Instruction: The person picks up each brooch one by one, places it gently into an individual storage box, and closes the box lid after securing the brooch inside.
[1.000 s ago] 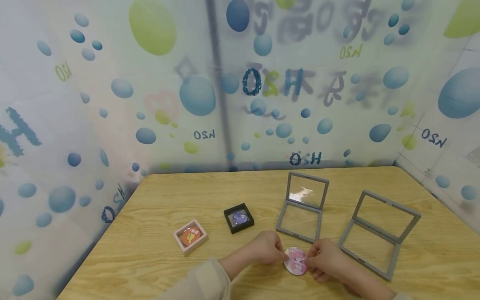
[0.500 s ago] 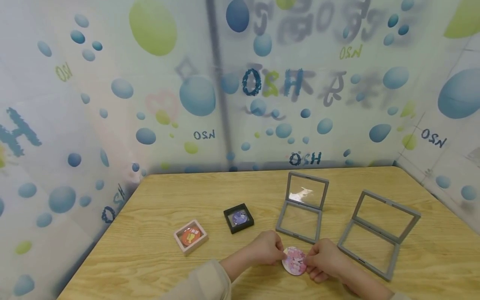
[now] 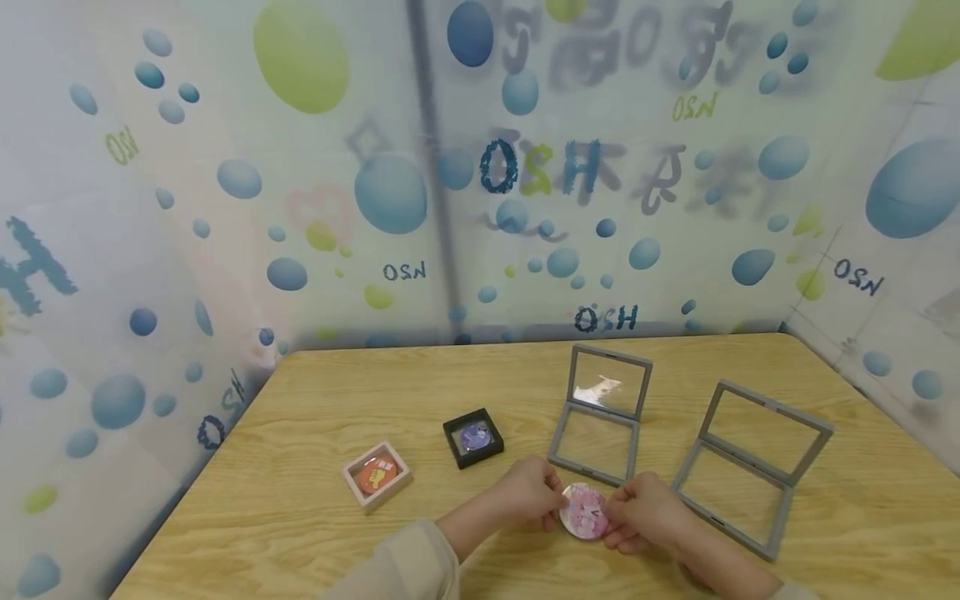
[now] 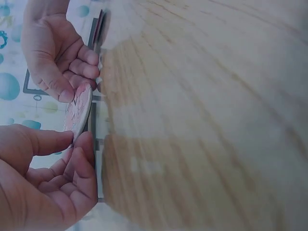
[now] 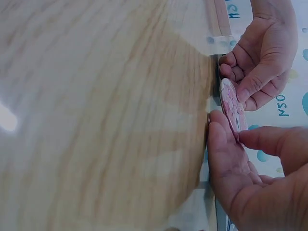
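Note:
Between my two hands is a round pink badge (image 3: pixel 584 512) with a printed cartoon picture, its face turned up toward the head camera. My left hand (image 3: pixel 527 493) pinches its left edge between thumb and fingers. At the opposite edge, the thumb and fingers of my right hand (image 3: pixel 651 514) pinch it too. In the left wrist view the badge (image 4: pixel 82 113) shows its thin rim, tilted, with the left thumb on its face. The right wrist view shows the same badge (image 5: pixel 233 107) held by both hands, above the wooden table (image 5: pixel 120 120).
Just beyond the hands, a grey hinged frame (image 3: pixel 553 450) stands open with a clear film. A larger grey frame (image 3: pixel 780 533) stands open at the right. To the left lie a black case (image 3: pixel 462 458) with a purple badge and a pink case (image 3: pixel 386 497) with an orange badge.
Both hands have shifted slightly up and left in the head view with the badge, which has turned a little between the fingers. The whole head view has also moved slightly.

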Tool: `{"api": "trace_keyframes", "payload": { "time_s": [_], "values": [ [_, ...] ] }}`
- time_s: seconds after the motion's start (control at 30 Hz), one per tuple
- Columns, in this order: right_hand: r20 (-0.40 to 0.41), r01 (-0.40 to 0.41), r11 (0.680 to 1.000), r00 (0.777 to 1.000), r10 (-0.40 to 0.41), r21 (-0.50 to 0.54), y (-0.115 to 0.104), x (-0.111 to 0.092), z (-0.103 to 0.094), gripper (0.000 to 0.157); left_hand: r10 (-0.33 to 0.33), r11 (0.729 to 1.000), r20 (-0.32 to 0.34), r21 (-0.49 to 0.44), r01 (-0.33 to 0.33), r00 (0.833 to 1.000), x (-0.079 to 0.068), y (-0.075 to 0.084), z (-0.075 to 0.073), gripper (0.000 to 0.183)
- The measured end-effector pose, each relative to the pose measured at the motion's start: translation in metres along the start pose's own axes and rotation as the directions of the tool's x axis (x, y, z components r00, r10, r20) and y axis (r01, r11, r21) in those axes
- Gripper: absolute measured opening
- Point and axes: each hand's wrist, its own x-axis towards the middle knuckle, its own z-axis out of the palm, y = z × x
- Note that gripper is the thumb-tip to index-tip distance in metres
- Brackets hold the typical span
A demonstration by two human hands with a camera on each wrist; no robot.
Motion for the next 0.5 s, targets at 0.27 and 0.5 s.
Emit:
{"api": "trace_keyframes", "payload": {
  "time_s": [0.27,0.5],
  "values": [
    [-0.026,0.013,0.999,1.000,-0.012,0.035,-0.004,0.002,-0.005,0.011,0.014,0.999,-0.057,-0.034,-0.016,0.998,0.004,0.005,-0.002,0.013],
    [-0.128,0.007,0.998,0.992,0.000,0.059,-0.017,0.007,-0.010,0.007,0.022,0.991,-0.146,-0.129,-0.041,0.989,0.015,0.011,-0.003,0.009]
  ]
}}
